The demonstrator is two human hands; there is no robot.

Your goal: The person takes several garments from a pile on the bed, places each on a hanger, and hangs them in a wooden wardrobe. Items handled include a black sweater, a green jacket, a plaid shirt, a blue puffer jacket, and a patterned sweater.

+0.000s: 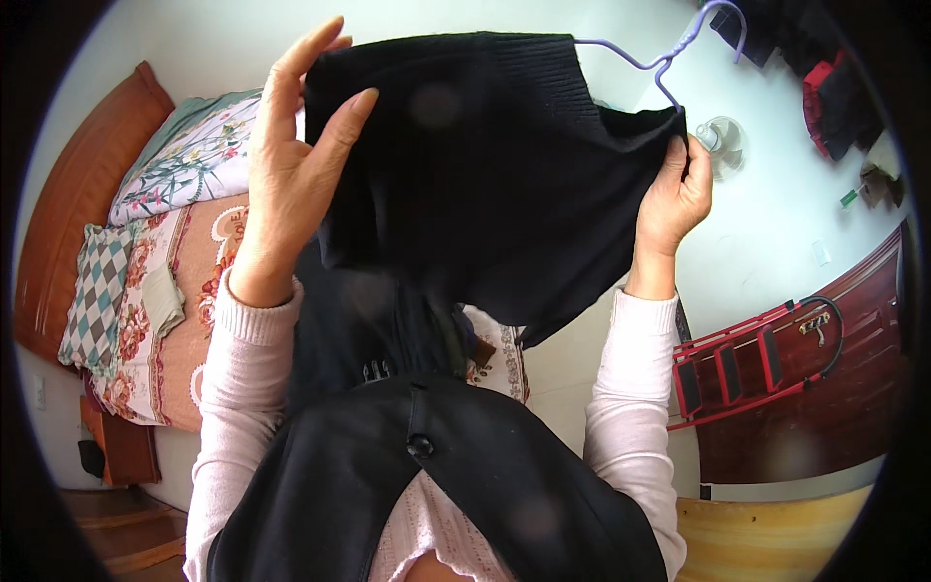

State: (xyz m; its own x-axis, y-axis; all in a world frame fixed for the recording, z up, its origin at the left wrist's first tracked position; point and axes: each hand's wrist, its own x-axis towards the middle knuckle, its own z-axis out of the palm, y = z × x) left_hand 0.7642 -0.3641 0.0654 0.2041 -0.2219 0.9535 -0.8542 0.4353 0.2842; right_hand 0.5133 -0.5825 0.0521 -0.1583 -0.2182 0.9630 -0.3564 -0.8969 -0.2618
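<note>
A black knit garment (465, 184) with a ribbed band is held up in front of me, one side on a purple hanger (621, 50). The hanger's hook rises at the upper right. At the garment's right corner, my right hand (674, 199) pinches the cloth between thumb and fingers, just below the hanger's arm. My left hand (296, 160) is at the left edge with fingers stretched out and thumb apart; the thumb lies before the cloth. Part of the hanger is hidden by the garment.
To the left stands a bed with a wooden headboard (68, 204), a floral pillow (189, 160) and a checkered pillow (97, 291). A red-framed step ladder (747, 364) leans by a dark red door (815, 427) at right. A fan (722, 145) and hanging clothes (834, 107) are beyond.
</note>
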